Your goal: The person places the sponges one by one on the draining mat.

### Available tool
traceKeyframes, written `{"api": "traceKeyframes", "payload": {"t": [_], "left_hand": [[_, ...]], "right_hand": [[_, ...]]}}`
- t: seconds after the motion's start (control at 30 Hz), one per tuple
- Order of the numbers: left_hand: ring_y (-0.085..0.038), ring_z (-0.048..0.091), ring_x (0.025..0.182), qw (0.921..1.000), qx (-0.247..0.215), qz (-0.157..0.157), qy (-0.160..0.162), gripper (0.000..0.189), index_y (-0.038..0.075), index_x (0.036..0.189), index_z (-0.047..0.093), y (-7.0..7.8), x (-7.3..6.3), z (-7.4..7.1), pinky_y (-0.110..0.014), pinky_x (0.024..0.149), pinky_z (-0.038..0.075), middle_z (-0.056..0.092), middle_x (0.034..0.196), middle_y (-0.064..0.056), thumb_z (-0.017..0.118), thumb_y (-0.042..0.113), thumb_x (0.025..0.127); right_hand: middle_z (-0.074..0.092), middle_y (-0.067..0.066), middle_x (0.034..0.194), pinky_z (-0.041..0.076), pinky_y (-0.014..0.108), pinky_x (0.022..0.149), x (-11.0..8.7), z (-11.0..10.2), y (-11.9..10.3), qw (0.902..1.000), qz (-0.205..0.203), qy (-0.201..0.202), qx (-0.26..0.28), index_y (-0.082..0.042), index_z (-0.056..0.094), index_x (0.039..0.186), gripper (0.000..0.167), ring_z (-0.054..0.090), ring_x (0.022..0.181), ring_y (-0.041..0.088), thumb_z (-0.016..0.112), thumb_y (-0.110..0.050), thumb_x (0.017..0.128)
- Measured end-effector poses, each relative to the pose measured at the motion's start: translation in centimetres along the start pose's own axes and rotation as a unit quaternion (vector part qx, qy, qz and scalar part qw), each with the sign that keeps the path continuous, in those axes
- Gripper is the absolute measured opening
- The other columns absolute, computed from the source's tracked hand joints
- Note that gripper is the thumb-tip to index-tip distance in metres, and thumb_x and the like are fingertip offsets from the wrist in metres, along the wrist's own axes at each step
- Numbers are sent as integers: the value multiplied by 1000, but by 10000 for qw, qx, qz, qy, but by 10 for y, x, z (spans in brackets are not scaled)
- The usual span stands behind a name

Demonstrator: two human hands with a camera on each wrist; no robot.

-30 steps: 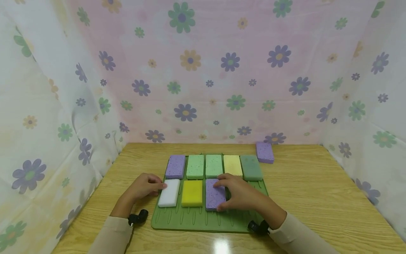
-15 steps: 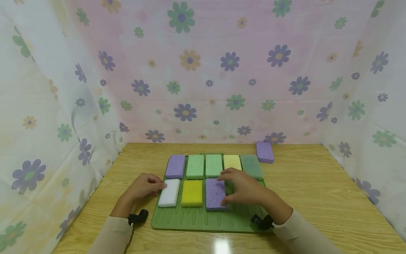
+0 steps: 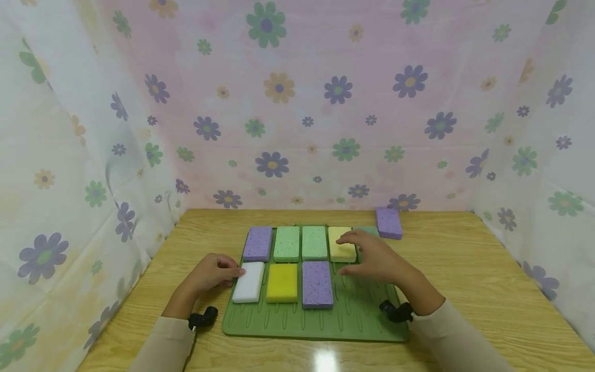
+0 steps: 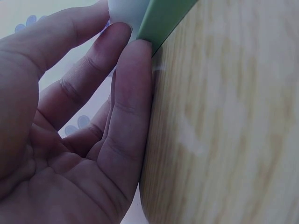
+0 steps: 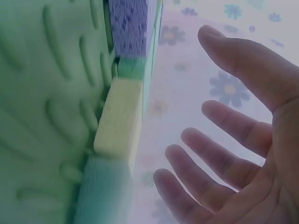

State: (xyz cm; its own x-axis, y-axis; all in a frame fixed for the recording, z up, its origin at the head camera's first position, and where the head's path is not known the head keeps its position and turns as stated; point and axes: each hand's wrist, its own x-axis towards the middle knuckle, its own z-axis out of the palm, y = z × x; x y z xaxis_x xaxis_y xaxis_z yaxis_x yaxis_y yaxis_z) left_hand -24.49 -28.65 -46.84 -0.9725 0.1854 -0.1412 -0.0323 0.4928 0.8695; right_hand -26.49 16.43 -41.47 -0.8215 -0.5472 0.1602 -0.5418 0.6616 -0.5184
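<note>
A white sponge (image 3: 248, 282) lies at the left of the front row on a green ridged mat (image 3: 297, 326). My left hand (image 3: 213, 275) holds that sponge by its left edge, thumb on top; in the left wrist view its fingertips (image 4: 122, 32) meet the sponge and the mat's edge. A bright yellow sponge (image 3: 281, 283) and a purple speckled sponge (image 3: 317, 284) continue the row. Right of the purple one, my right hand (image 3: 377, 258) hovers over the mat with fingers spread and nothing in them, as the right wrist view also shows.
The back row has a purple sponge (image 3: 257, 244), two mint sponges (image 3: 286, 243), a pale yellow sponge (image 3: 342, 253) and a grey-green sponge (image 3: 367, 230), partly covered by my right hand. Another purple sponge (image 3: 389, 223) lies off the mat at the back right. Flowered cloth (image 3: 325, 129) encloses the table.
My right hand has let go of the front purple sponge and moved right and slightly back, away from it. The left hand and the sponges have stayed in place.
</note>
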Motion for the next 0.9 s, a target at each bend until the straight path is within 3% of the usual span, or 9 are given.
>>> {"api": "traceKeyframes", "payload": {"t": [0.23,0.53,0.9], "left_hand": [[-19,68,80,10000,4,-5,34,28,3,93,79,-1,1,1,-35,69,62,74,104,-7,81,30,91],[-19,68,78,10000,42,-32,37,28,3,91,80,0,0,1,-35,69,61,74,103,-6,82,31,90],[-18,68,80,10000,25,13,24,28,3,91,80,0,0,1,-35,69,62,74,104,-6,82,31,91]], "right_hand": [[56,10,149,52,58,104,-1,-12,19,9994,63,238,257,-12,62,140,67,54,135,38,88,-38,84],[60,12,142,51,60,103,-5,-26,46,9973,286,607,310,-10,61,140,59,56,130,43,82,-33,90],[59,15,143,53,60,102,-8,-32,78,9934,536,848,563,-9,62,140,61,58,130,45,80,-43,91]]}}
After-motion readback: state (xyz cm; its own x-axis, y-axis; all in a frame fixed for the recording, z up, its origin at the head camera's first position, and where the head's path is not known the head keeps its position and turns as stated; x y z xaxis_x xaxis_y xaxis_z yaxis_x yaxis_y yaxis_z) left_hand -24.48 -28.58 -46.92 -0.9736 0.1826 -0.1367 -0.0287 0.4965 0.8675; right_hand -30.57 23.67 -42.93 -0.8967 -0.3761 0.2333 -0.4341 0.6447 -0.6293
